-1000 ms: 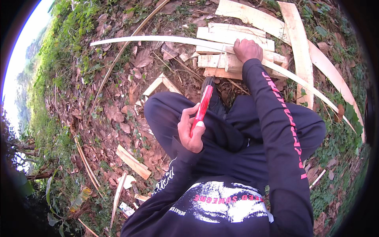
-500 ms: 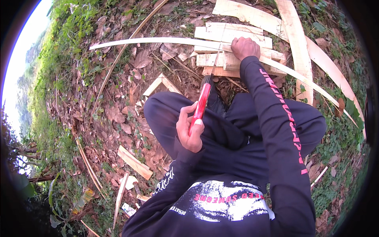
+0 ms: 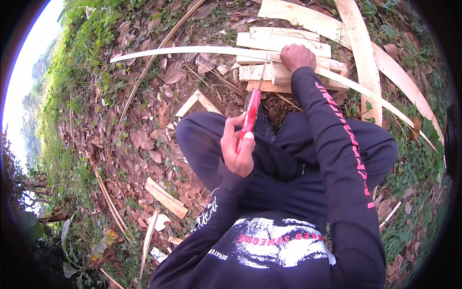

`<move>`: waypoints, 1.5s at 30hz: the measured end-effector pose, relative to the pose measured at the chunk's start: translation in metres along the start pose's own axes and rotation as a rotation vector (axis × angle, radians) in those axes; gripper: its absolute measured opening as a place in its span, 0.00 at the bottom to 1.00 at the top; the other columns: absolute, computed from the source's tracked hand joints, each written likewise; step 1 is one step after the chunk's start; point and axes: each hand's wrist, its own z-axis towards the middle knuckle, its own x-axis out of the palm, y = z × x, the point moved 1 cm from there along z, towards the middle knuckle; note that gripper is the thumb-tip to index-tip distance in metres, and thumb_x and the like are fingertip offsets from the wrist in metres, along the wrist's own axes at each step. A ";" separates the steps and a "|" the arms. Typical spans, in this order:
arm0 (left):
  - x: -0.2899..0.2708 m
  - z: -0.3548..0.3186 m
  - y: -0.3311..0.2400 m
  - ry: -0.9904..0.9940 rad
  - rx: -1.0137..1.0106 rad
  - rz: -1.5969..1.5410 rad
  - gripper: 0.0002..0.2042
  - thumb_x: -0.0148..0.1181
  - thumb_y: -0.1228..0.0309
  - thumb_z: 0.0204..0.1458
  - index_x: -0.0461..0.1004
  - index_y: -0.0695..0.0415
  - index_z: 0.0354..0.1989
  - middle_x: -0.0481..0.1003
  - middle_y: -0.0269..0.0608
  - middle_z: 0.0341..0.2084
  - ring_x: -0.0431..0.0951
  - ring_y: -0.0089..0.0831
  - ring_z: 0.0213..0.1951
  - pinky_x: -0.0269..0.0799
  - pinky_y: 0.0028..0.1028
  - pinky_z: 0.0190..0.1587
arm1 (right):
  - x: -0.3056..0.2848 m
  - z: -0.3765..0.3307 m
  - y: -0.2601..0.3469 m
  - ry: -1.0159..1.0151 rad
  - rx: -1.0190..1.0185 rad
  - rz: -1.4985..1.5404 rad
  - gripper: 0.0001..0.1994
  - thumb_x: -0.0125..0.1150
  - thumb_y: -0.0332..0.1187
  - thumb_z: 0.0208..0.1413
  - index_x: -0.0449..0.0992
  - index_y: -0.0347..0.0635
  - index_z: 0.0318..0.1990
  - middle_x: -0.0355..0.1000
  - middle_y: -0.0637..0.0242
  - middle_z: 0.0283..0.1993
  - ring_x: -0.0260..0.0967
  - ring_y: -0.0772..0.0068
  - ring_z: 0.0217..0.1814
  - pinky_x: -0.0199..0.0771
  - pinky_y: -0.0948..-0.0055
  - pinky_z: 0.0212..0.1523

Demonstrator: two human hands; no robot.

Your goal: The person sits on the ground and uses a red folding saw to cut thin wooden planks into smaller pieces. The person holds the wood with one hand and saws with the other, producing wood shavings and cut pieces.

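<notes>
My left hand [image 3: 237,153] is wrapped round the red handle of a handsaw [image 3: 250,115]. Its narrow blade points away from me and crosses a long, thin pale wooden strip [image 3: 192,49]. Beside the blade, to its right, my right hand [image 3: 298,58] is closed over the strip and presses it onto a stack of short wooden boards [image 3: 256,73]. The strip reaches far out to the left and runs past my right forearm to the right. Where teeth meet wood is too fine to make out.
Long wide planks [image 3: 362,62] lie crossed beyond the stack at the right. A thin curved pole [image 3: 144,72] lies on leafy ground to the left. Offcuts [image 3: 166,197] are scattered by my left knee, and a joined corner piece [image 3: 197,102] lies ahead of it.
My left hand and the saw have moved forward and slightly right, the handle coming closer to the stack. My right hand and the strip have stayed nearly in place.
</notes>
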 end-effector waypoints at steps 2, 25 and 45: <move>0.014 0.032 0.006 0.001 0.015 0.017 0.17 0.46 0.78 0.55 0.62 0.66 0.54 0.62 0.28 0.16 0.57 0.13 0.18 0.51 0.17 0.20 | -0.002 0.000 0.005 -0.001 0.002 0.008 0.21 0.44 0.43 0.57 0.84 0.42 0.36 0.79 0.49 0.38 0.78 0.50 0.43 0.74 0.56 0.48; -0.013 -0.033 -0.034 -0.013 -0.085 -0.035 0.18 0.47 0.78 0.53 0.64 0.67 0.54 0.67 0.29 0.19 0.60 0.12 0.18 0.52 0.16 0.21 | -0.002 0.000 0.000 0.007 0.000 0.048 0.21 0.44 0.42 0.56 0.84 0.41 0.35 0.79 0.50 0.38 0.78 0.51 0.43 0.75 0.57 0.48; 0.019 0.020 -0.027 -0.009 -0.017 0.061 0.13 0.49 0.76 0.57 0.64 0.65 0.51 0.64 0.28 0.18 0.60 0.13 0.18 0.53 0.18 0.21 | 0.001 -0.001 0.002 0.001 -0.002 0.088 0.20 0.45 0.42 0.57 0.84 0.42 0.36 0.79 0.51 0.39 0.78 0.51 0.43 0.75 0.58 0.48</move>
